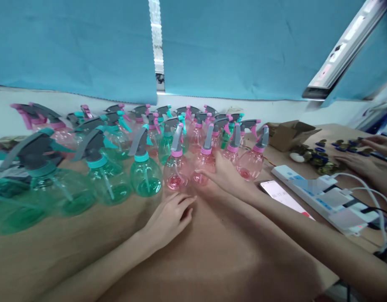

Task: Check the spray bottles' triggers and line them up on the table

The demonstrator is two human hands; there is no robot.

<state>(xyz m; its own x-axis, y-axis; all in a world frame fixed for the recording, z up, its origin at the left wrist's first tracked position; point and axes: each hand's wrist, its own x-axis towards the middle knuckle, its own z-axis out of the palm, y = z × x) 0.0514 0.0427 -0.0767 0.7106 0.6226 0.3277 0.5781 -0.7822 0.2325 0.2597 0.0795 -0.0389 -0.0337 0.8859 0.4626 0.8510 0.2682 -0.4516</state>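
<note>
My left hand (170, 218) lies palm down on the brown table (212, 260), fingers apart, holding nothing, just in front of a pink spray bottle (177, 170). My right hand (223, 174) reaches forward and touches the base of another pink spray bottle (203, 161); whether it grips it is unclear. Several more pink and green spray bottles with grey triggers stand in rows behind, such as a green one (145, 174) to the left.
A white power strip (309, 191) with plugs and cables and a phone (283, 195) lie at the right. Another person's hands (366, 161) work among small dark and gold parts (322, 161) beside a cardboard box (289, 133). Blue curtains hang behind.
</note>
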